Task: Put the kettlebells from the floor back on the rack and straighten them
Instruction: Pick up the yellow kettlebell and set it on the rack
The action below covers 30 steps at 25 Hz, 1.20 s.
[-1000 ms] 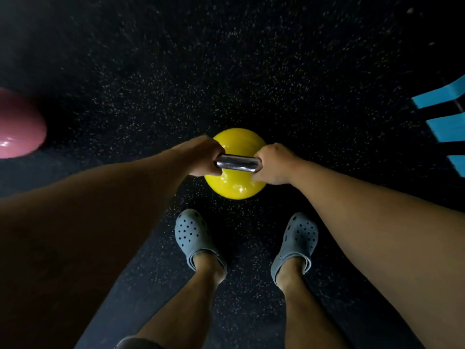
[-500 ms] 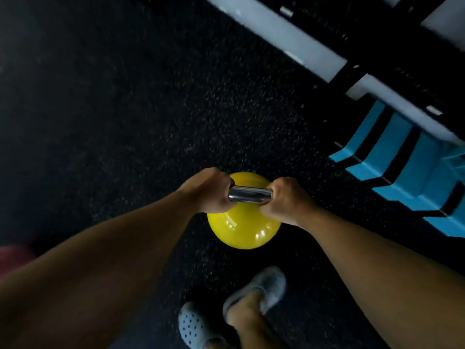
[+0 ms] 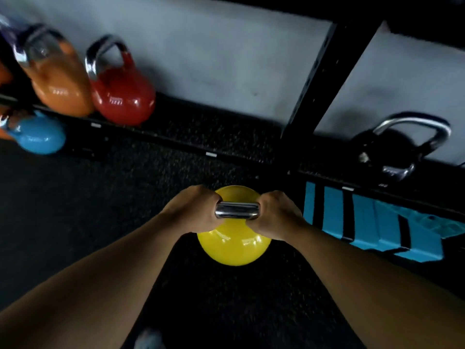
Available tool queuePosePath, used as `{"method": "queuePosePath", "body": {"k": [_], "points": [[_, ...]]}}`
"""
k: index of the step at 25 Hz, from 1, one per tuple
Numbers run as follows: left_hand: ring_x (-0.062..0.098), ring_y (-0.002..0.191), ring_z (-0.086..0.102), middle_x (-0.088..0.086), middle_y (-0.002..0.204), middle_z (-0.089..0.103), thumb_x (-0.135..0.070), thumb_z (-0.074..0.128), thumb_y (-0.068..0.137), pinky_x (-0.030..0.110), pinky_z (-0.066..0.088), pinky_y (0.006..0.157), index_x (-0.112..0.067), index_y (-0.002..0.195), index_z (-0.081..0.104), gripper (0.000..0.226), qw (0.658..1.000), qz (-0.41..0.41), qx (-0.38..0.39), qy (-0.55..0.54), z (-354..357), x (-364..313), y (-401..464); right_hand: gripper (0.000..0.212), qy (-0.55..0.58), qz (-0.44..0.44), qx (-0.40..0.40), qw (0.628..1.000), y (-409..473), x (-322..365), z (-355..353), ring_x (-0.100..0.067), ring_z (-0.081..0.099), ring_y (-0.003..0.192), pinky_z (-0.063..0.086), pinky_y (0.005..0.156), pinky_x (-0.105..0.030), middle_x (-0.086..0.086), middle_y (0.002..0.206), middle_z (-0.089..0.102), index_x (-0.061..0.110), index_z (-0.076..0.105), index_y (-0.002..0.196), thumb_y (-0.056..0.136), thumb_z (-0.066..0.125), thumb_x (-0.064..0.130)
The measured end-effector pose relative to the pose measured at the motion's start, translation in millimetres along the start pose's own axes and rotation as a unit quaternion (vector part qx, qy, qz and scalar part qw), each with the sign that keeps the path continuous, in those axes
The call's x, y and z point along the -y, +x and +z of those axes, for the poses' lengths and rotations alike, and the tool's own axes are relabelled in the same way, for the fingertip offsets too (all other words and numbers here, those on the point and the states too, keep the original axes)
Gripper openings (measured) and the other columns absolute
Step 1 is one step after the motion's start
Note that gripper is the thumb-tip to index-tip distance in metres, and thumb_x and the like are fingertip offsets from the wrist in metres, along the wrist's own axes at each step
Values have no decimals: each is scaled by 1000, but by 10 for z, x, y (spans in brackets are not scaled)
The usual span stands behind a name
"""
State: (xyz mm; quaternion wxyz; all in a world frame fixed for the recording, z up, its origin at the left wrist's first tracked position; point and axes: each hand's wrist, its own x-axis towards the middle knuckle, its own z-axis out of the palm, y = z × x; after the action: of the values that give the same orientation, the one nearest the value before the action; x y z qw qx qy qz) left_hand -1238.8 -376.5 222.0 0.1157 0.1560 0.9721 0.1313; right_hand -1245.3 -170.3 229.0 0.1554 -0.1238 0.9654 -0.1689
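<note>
A yellow kettlebell [image 3: 234, 244] with a chrome handle hangs in the air over the dark floor. My left hand [image 3: 192, 210] and my right hand [image 3: 275, 214] each grip one end of its handle. Just beyond it runs the low black rack [image 3: 208, 147] along a pale wall. On the rack at the left stand an orange kettlebell [image 3: 59, 79] and a red kettlebell [image 3: 123, 94]. A blue kettlebell [image 3: 40, 137] sits lower at the far left. A black kettlebell [image 3: 397, 149] stands on the rack at the right.
A black upright post [image 3: 319, 74] of the rack rises right of centre. Blue blocks with black stripes [image 3: 372, 222] lie under the rack at the right. Part of a grey shoe [image 3: 148, 338] shows at the bottom edge. Speckled black rubber floor [image 3: 63, 197] spreads to the left.
I have carried the yellow kettlebell from the open floor toward the rack. The rack, its kettlebells and the wall have come into view; the pink object on the left is gone.
</note>
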Motion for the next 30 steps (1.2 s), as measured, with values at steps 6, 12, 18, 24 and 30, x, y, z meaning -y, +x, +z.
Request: {"method": "queuePosePath", "body": {"k": [6,12,18,24,30], "points": [[36,82,68,11,84,71,-42,58,78,35,50,63,-17,83,67,27,994,76,-50,66,-657,450,997,35,-57,34,-94,993,858,202,-521,-33,70,84,57,71,-34,-8,88,73,20,73,93,70,61,44],[44,77,67,16,78,70,-39,53,74,40,51,61,-12,79,67,31,972,168,-110,120,-1121,767,1939,32,-45,75,-160,983,1578,238,-886,-38,68,92,54,74,-36,-12,96,73,18,72,98,75,62,37],[43,78,66,19,83,69,-30,58,79,38,49,63,-13,83,68,20,978,161,-89,96,-1238,979,2561,17,29,86,-160,983,2253,129,-989,-36,68,84,52,65,-31,-13,89,71,17,70,89,77,60,25],[41,88,65,20,93,70,-29,59,78,37,50,67,-14,93,69,23,991,99,-83,34,-1222,1073,3004,30,49,124,-161,978,2736,-11,-1091,-35,65,100,51,74,-30,-15,106,71,15,70,106,77,60,15],[35,83,65,14,88,69,-21,63,78,36,55,67,-15,102,68,25,995,51,-79,-19,-1145,1115,3411,47,81,159,-178,968,2994,-121,-1133,-32,64,103,52,75,-33,-19,123,64,9,56,132,87,65,18]]}}
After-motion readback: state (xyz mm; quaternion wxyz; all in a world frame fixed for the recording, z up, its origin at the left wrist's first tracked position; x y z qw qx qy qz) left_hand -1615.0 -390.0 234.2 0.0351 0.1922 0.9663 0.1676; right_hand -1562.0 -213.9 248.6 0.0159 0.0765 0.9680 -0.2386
